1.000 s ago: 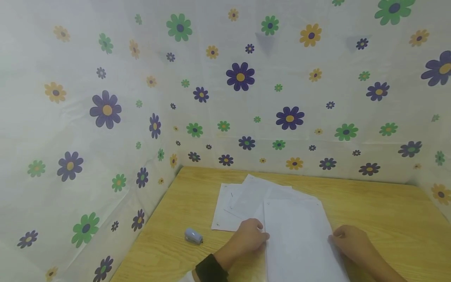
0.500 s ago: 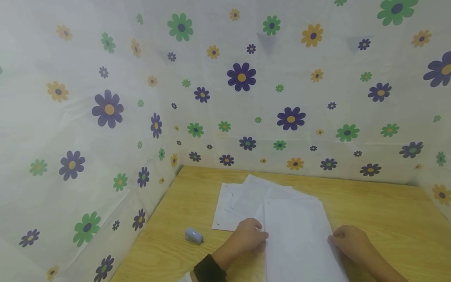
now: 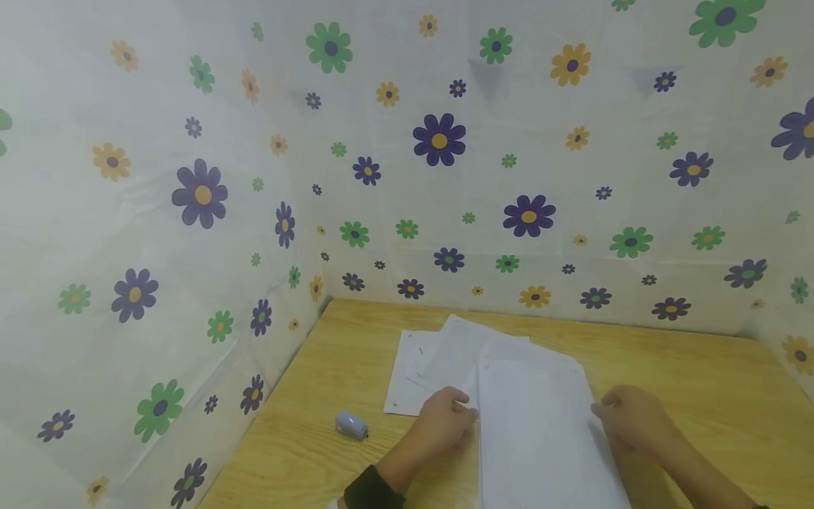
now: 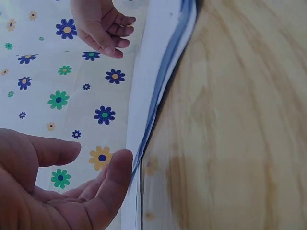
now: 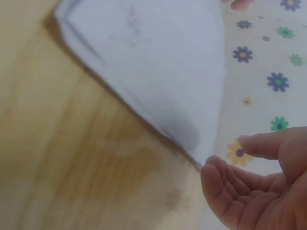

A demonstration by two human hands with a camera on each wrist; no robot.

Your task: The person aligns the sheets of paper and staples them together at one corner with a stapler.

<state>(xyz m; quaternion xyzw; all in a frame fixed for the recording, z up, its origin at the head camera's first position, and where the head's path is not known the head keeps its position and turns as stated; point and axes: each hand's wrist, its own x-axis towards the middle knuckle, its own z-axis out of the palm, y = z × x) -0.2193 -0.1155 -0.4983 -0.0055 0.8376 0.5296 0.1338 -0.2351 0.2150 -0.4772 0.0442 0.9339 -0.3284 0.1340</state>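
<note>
A stack of white paper sheets (image 3: pixel 540 431) lies on the wooden table in front of me, small marks at its far corners. My left hand (image 3: pixel 445 417) is at the stack's left edge; in the left wrist view its thumb stands apart from the loosely bent fingers (image 4: pixel 117 177), and one fingertip is at the paper's edge. At the opposite edge is my right hand (image 3: pixel 636 420). Its bent fingers (image 5: pixel 213 184) come up to a paper corner in the right wrist view, the thumb apart. Neither hand pinches the sheets.
More white sheets (image 3: pixel 407 382) lie fanned out behind and left of the stack. A small blue-grey object (image 3: pixel 352 425), resembling a mini stapler, sits left of my left hand. Flower-patterned sheeting (image 3: pixel 381 198) encloses the wooden table (image 3: pixel 693 382) at the back and sides.
Both hands have loosened at the stack's edges, the left drawing slightly left and the right rising a little. The stack has stayed in place.
</note>
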